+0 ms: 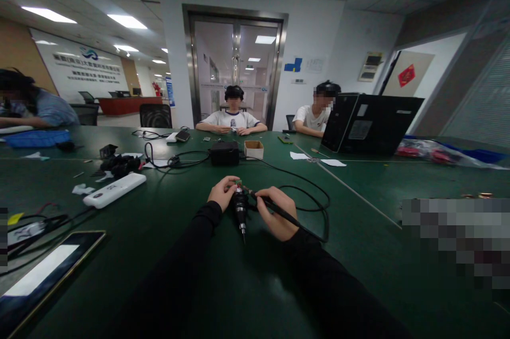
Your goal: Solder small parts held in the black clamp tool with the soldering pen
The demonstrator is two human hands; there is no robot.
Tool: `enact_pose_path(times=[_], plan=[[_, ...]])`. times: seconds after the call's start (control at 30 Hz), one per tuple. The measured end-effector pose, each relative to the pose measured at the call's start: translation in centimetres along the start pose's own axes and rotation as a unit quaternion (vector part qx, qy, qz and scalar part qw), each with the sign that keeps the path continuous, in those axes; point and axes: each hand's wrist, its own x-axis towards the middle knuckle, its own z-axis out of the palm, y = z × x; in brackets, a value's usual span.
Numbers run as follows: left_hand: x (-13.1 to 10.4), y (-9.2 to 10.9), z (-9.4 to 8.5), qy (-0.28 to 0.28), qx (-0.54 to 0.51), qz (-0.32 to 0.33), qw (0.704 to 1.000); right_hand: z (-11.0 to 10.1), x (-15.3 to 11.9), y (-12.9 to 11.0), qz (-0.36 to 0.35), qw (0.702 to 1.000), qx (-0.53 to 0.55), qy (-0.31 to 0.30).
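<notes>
Small part and black tool, centre of the frame

A tiny greenish part (238,184) sits pinched between fingertips just above mid-frame. Below it a dark, cylindrical piece (240,210) points a thin metal tip toward the lower edge. A slim black tool (274,210) with a trailing cord slants from right of centre up to the part.

- One view only: a camera worn on the person's head, facing forward and slightly down across the green table (358,232).
- The near edge of the table lies below the frame; the far edge runs just in front of the glass door (235,70).
- Both sleeves enter from the bottom edge; the left hand (223,192) and right hand (277,210) sit near the frame centre, at arm's length.
- Wide lens: ceiling and side walls bend at the frame corners.
</notes>
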Motion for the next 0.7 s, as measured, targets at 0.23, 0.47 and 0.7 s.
enact_pose_path(times=[0.23, 0.47, 0.7], plan=[[-0.1, 0.3, 0.0, -0.008, 0.096, -0.059, 0.994, -0.7, 0.1, 0.5, 0.004, 0.998, -0.009, 0.056], [0.1, 2.4, -0.6, -0.024, 0.260, -0.098, 0.960, -0.8, 0.2, 2.0, 0.042, 0.995, -0.010, 0.087], [0.3, 4.1, -1.3, -0.028, 0.246, -0.156, 0.956, -0.7, 0.1, 1.9, 0.050, 0.996, -0.004, 0.078]])
